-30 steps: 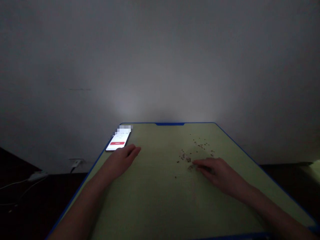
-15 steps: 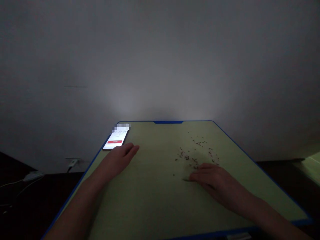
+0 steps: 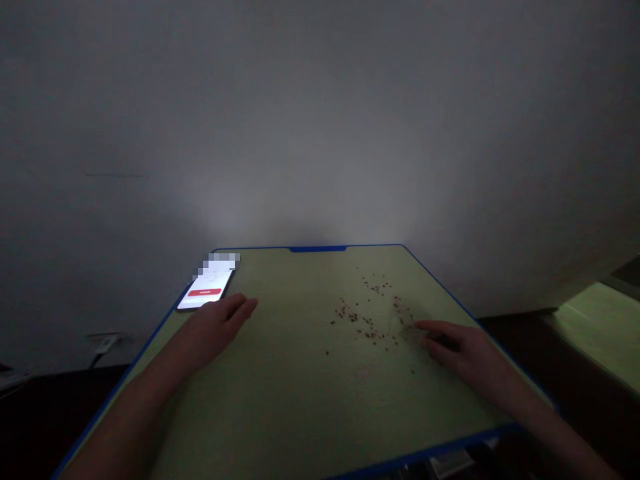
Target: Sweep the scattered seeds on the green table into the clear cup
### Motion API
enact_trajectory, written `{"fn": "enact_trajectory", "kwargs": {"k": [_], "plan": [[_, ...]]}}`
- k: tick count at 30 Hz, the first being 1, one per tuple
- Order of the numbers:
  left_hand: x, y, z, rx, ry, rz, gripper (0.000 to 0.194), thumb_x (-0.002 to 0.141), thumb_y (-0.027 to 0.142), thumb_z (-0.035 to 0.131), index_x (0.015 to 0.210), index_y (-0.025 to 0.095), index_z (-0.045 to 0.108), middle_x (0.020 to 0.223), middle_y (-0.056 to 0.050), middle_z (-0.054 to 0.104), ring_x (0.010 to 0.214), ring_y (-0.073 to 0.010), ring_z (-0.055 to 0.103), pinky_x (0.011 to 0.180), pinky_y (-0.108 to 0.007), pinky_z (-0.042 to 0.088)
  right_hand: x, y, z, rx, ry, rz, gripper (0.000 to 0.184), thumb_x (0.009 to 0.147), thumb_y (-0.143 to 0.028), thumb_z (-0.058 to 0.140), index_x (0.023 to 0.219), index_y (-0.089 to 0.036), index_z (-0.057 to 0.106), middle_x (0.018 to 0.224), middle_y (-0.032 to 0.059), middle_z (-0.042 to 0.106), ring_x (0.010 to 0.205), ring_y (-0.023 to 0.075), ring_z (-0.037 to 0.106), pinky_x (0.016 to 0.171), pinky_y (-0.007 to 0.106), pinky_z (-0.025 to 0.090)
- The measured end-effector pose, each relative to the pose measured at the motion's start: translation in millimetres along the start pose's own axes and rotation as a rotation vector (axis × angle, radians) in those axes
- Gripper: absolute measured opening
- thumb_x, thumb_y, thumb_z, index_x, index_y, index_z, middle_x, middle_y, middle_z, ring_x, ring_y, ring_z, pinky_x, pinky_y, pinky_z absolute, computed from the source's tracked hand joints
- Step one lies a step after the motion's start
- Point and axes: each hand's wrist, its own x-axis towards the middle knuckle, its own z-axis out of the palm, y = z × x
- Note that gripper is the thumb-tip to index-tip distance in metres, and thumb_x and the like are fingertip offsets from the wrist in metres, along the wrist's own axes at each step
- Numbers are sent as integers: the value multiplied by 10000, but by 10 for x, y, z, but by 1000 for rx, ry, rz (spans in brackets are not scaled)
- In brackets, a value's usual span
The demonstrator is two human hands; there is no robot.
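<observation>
Small dark bits point(image 3: 370, 330), like seeds or crumbs, lie scattered over the right half of a pale green table top point(image 3: 280, 393). At their right edge is my right hand point(image 3: 457, 347), palm down. Its forefinger reaches left to the bits, the thumb is apart from it, and nothing shows between them. My left hand point(image 3: 220, 327) rests on the left side of the table, fingers loosely curled together with nothing visible in them. Just beyond it lies a phone point(image 3: 207, 287) with a lit screen.
A blue edging point(image 3: 445, 287) runs round the table, which stands against a grey wall point(image 3: 320, 133). Low on the left wall is a plug with a cable point(image 3: 103, 347). Another pale surface point(image 3: 600, 327) stands at the far right. The room is dim.
My right hand has moved right, from the near side of the bits to their right edge, and its thumb and forefinger have parted. My left hand stays by the phone. The view has shifted right.
</observation>
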Motion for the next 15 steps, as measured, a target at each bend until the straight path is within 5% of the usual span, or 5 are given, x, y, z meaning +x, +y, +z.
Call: {"fn": "enact_trajectory", "kwargs": {"k": [4, 10, 15], "plan": [[-6, 7, -3, -2, -2, -23, 436, 819, 587, 329, 705, 218, 531, 567, 10, 531, 552, -167, 502, 524, -273, 325, -44, 12, 91, -26, -30, 30, 391, 795, -356, 498, 1042, -144, 715, 721, 70, 736, 589, 228, 658, 546, 349, 531], [-19, 18, -18, 29, -19, -3, 444, 834, 591, 305, 716, 217, 514, 601, 11, 541, 589, -171, 515, 558, -283, 340, -33, -43, 189, 10, -86, 46, 436, 781, -363, 483, 1053, -112, 713, 885, 123, 743, 713, 268, 687, 639, 390, 543], [-19, 28, -24, 45, -54, -6, 449, 848, 592, 283, 728, 216, 497, 601, 14, 517, 586, -170, 507, 561, -287, 337, -32, -136, 92, 55, -104, 96, 544, 788, -408, 430, 1116, -45, 668, 948, 170, 724, 756, 294, 683, 582, 404, 540]]}}
